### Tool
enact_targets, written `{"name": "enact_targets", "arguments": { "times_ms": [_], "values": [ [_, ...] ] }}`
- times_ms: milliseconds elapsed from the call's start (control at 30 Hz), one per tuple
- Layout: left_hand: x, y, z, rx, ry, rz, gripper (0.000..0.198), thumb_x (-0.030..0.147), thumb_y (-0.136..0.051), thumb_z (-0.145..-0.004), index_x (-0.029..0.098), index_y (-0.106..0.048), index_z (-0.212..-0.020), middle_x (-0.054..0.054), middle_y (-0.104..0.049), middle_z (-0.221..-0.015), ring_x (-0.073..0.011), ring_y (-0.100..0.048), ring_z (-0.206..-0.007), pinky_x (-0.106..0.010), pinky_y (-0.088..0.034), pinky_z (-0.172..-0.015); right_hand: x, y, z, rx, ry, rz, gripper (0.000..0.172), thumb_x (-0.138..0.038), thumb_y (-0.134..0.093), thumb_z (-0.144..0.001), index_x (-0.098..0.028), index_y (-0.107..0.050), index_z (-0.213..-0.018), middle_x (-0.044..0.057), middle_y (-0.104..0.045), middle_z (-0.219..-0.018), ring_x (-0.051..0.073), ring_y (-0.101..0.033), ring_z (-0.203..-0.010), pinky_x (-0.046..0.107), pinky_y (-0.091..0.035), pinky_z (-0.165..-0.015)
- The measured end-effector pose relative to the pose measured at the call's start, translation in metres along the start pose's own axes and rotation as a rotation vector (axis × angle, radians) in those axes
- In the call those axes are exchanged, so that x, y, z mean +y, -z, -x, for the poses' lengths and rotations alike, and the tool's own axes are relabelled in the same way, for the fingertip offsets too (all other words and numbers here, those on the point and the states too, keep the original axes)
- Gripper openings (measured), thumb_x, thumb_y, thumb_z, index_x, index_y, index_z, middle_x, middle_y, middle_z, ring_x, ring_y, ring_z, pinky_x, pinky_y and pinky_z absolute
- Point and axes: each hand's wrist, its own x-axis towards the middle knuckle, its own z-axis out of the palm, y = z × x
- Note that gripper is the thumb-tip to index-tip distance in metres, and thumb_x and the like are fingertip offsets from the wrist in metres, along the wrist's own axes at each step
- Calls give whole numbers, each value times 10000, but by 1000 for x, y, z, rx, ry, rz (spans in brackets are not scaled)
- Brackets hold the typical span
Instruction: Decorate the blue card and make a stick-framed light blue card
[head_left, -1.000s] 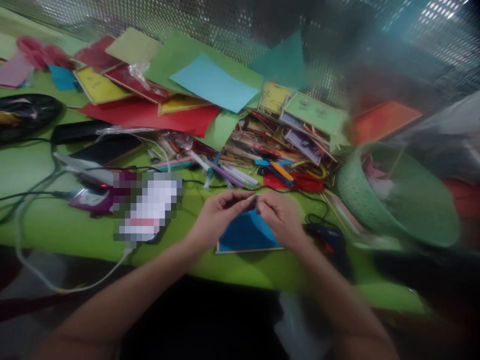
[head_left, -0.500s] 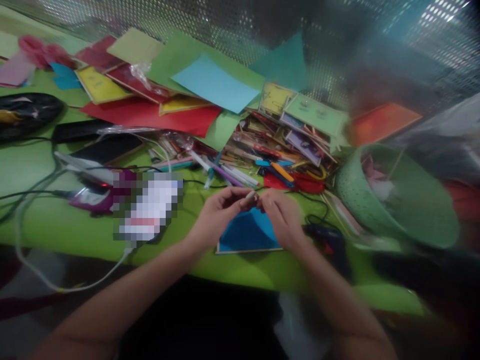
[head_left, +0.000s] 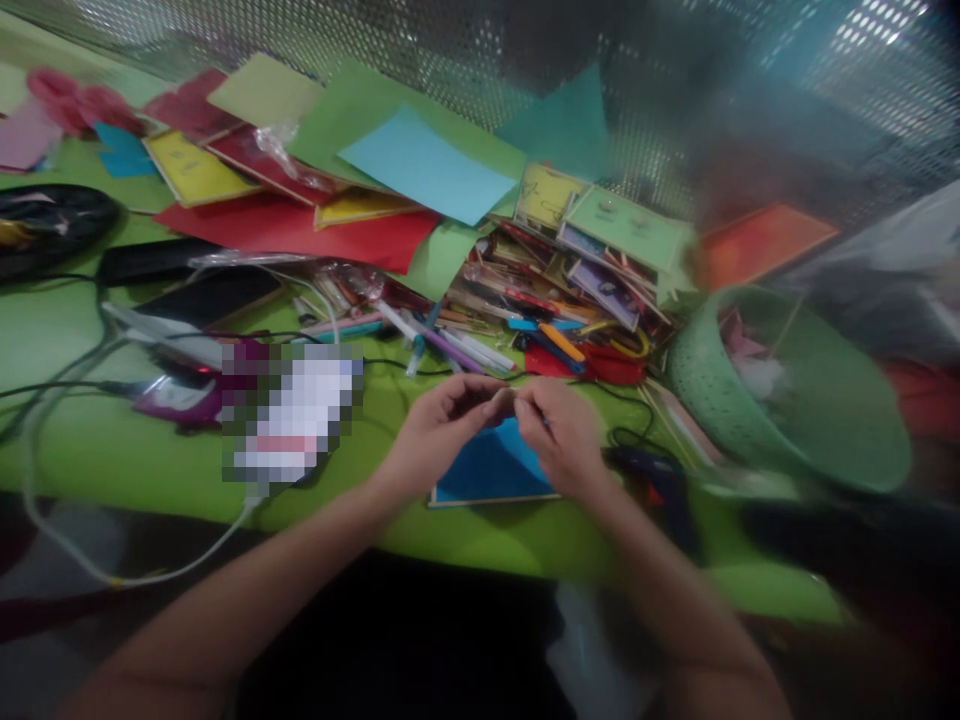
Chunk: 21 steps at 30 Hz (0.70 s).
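Observation:
My left hand (head_left: 446, 425) and my right hand (head_left: 561, 432) meet fingertip to fingertip above a blue panel (head_left: 487, 470) with a pale edging strip along its front. Both are closed in a pinch. Whatever small thing sits between the fingertips is too small and blurred to name. The panel lies on the green tabletop (head_left: 405, 540), its far part hidden by my hands. Just right of my right hand is a dark tool with a cord, which looks like a glue gun (head_left: 660, 490).
Behind my hands lie several pens (head_left: 457, 345), scissors (head_left: 555, 345) and a heap of thin sticks. A green basket (head_left: 697, 400) stands at the right. A phone with a blurred screen (head_left: 292, 415) and a white cable (head_left: 187, 570) are at the left. Coloured sheets (head_left: 427, 165) line the back.
My right fingers have curled in more tightly against the left fingertips. The whole view has shifted slightly; the panel and the things around it stay in place.

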Motion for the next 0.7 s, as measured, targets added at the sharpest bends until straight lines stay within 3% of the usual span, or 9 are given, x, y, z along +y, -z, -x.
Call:
{"name": "enact_targets", "arguments": {
  "times_ms": [200,400,500,600,700],
  "values": [
    [-1,0,-5,-5,105,208,387,383,-963,-702,183,-796,-988,-13,-810,-893,-112,-736,-809,-228,-583,-819,0,3,-3,-42,-187,-335,234,-307,-507,-948,-236,-545,-728,-30,-562,-673,143,-526,-644,283,-407,-636],
    [1,3,-6,28,141,254,363,354,-957,-716,183,-792,-990,-32,-815,-933,-131,-755,-806,-234,-593,-774,-6,22,6,40,-136,-491,204,-229,-629,-870,-231,-576,-673,31,-756,-878,200,-683,-816,352,-527,-788],
    [4,4,-4,34,139,242,360,366,-950,-724,189,-790,-994,-37,-814,-941,-144,-762,-804,-252,-608,-766,-7,45,38,71,-196,-504,252,-211,-679,-865,-239,-561,-643,38,-759,-827,209,-678,-753,353,-542,-720],
    [7,3,-2,38,123,216,368,364,-958,-705,203,-791,-990,-25,-810,-930,-138,-757,-798,-250,-613,-763,-14,75,94,152,-310,-497,131,-224,-795,-796,-262,-670,-776,6,-690,-716,187,-627,-631,306,-504,-586],
    [10,1,1,27,108,174,358,337,-966,-688,215,-790,-974,-9,-805,-917,-134,-752,-798,-241,-618,-763,-32,106,155,17,-455,-360,149,-345,-875,-760,-284,-797,-872,40,-714,-669,206,-635,-557,315,-490,-505]
  ]
}}
